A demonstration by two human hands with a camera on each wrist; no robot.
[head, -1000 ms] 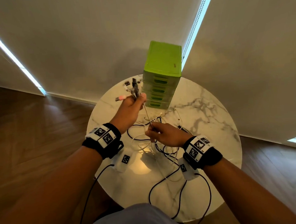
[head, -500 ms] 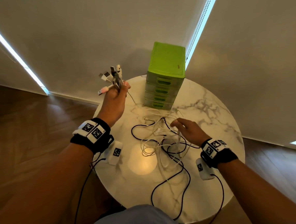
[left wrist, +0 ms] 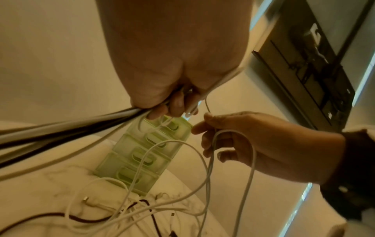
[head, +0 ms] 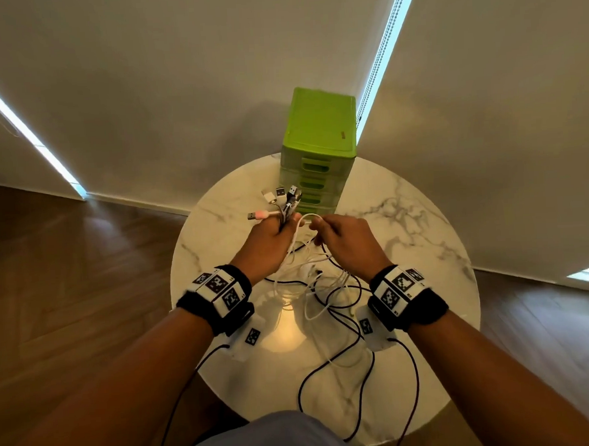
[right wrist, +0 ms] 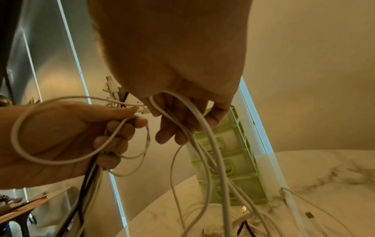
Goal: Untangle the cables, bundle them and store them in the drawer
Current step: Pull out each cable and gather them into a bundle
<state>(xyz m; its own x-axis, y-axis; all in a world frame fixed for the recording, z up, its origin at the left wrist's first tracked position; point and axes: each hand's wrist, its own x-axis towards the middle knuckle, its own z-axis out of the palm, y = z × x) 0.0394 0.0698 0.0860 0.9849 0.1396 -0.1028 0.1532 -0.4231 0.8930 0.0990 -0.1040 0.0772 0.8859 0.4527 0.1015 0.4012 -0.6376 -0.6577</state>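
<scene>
While my left hand (head: 270, 236) is clenched round a bunch of cables (head: 318, 289), their plug ends (head: 285, 197) fan out above my fist in the head view, just in front of the green drawer unit (head: 318, 153) at the far edge of the marble bench (head: 424, 250). My right hand (head: 347, 242) sits just beside the left, fingers curled, pinching a white cable (head: 305, 219) that arcs between the two. The rest of the cables trail in a loose white and black tangle on the bench below my wrists. Half a second ago my left hand was raised out to the left and my right lay low on the tangle, well apart; now they have met over the middle. The wristbands (head: 218, 293) carry black-and-white square markers; I can read no writing there.

From the left wrist, my left hand (left wrist: 172, 64) grips white and black cables (left wrist: 71, 128) running off left, and my right hand (left wrist: 253, 144) holds a white loop (left wrist: 251, 154) before the drawer unit (left wrist: 146, 154).

From the right wrist, white cables (right wrist: 207, 136) drape through my right hand's (right wrist: 178, 72) curled fingers, and my left hand (right wrist: 61, 136) grasps its bundle, all drawers (right wrist: 227, 160) closed.
</scene>
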